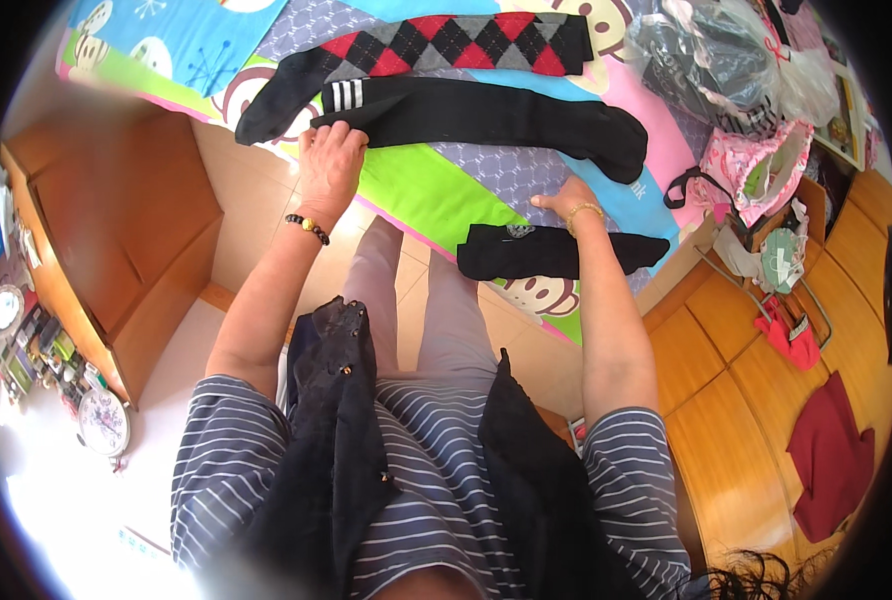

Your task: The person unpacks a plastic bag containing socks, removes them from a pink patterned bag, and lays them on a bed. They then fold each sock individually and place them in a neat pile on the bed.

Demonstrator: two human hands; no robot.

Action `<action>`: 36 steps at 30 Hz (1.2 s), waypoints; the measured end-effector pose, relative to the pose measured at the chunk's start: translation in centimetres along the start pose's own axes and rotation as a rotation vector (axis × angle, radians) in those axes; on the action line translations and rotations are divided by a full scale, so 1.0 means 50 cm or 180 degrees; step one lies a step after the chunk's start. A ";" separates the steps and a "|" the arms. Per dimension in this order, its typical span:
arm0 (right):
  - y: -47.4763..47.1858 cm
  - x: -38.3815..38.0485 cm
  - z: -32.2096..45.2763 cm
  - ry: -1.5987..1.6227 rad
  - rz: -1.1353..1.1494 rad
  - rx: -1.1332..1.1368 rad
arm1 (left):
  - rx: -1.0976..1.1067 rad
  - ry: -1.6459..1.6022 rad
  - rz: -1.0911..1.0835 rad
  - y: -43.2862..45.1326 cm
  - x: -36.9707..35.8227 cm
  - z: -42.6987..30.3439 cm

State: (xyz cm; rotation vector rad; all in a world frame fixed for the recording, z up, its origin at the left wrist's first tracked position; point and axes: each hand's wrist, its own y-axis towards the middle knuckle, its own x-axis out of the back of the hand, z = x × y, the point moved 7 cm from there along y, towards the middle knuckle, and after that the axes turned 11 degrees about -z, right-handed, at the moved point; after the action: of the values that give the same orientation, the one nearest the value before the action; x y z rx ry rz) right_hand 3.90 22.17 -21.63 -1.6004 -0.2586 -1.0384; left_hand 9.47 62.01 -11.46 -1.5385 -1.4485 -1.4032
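My left hand (333,163) pinches the lower corner of the cuff of a long black sock (483,116). Three white stripes band that cuff, and the sock lies lengthwise with its foot to the right. Above it is a black knee sock (453,45) with red and grey argyle diamonds, its plain foot bent down to the left. My right hand (572,204) rests on the patterned bed sheet (491,172), thumb apart from the fingers and nothing visibly held. Another black sock (521,253) with a small grey motif lies partly beneath my right forearm.
Clear plastic bags (723,60) and an open pink drawstring bag (761,169) sit at the right. Wooden cabinet doors (731,420) line the right side, with a dark red cloth (832,457) there. A wooden cabinet (130,225) stands left of the bed.
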 end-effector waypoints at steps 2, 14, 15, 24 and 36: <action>0.004 -0.005 -0.003 -0.0057 -0.0062 0.0085 | 0.0145 -0.0147 0.0013 -0.008 -0.004 0.007; -0.003 0.000 0.004 -0.0126 0.0184 0.0031 | 0.0447 0.0138 0.0355 0.050 0.032 0.026; -0.005 0.001 0.004 -0.0084 0.0212 -0.0004 | 0.0268 0.0101 0.0090 0.054 0.046 0.018; -0.002 0.002 0.000 -0.0023 0.0129 -0.0002 | 0.2297 -0.2738 0.0700 0.006 -0.002 0.125; -0.014 0.011 0.007 0.0110 0.0085 -0.0044 | 0.3179 -0.2376 -0.0278 -0.025 -0.079 0.234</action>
State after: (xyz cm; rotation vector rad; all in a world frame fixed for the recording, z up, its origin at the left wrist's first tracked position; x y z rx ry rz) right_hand 3.92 22.53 -20.75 -1.5927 -0.2066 -1.0483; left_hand 12.25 71.82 -18.53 -1.3072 -2.1676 0.0442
